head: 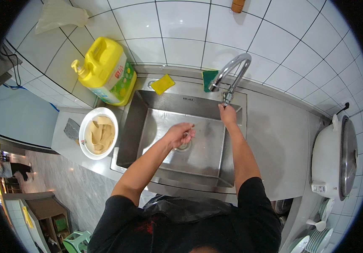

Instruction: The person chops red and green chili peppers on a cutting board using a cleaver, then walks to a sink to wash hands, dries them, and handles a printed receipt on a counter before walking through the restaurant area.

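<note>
Over the stainless steel sink [175, 164], my left hand [178, 135] hangs in the air near the drain [183, 147]. Its fingers are half curled and blurred; whether they hold anything is unclear. My right hand [228, 115] grips the lever at the base of the chrome gooseneck faucet [247, 63], at the sink's back right corner. The spout points down toward the basin. On the back rim lie a yellow sponge [162, 84] and a green scouring sponge [209, 80].
Left of the sink stand a yellow detergent jug [105, 72] with a pump and a white bowl [83, 126] of flat, pale food strips. A grey stone-like piece [71, 129] lies beside the bowl. A white rice cooker [327, 155] and stacked plates [319, 242] are at right.
</note>
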Demonstrator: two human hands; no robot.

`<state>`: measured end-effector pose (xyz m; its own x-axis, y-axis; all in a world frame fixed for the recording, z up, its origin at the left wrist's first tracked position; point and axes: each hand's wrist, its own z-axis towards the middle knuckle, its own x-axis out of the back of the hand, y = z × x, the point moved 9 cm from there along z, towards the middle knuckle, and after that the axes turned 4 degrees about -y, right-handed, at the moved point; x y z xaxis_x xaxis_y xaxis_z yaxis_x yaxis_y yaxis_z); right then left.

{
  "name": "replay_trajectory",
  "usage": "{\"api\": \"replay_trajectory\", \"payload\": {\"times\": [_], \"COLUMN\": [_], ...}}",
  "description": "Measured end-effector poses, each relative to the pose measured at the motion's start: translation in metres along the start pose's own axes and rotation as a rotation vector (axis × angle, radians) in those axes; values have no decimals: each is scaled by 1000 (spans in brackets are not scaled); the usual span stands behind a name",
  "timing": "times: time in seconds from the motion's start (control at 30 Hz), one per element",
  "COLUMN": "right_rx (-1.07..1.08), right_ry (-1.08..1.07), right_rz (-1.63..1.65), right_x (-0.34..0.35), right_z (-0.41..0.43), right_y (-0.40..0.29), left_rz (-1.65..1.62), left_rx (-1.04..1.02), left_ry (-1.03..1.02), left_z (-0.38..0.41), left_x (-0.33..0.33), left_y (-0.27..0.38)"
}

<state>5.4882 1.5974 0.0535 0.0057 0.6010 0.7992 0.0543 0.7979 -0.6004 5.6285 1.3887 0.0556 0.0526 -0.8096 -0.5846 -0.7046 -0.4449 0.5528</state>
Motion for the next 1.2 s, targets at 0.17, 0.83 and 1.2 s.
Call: {"api": "replay_trajectory", "payload": {"times": [0.17, 0.83, 1.2], "right_rx": [-20, 289, 609], "right_ry": [-172, -173, -593], "right_rz": [-277, 482, 1290], "right_x": [16, 110, 146], "right_z": [-2, -32, -73], "right_y": [-8, -100, -190], "left_rz": [33, 835, 335], "left_rx": [-62, -351, -214], "left_ry": [57, 179, 36], "left_z": [68, 90, 95], "left_x": [-32, -59, -75], "left_y": [25, 57, 30]}}
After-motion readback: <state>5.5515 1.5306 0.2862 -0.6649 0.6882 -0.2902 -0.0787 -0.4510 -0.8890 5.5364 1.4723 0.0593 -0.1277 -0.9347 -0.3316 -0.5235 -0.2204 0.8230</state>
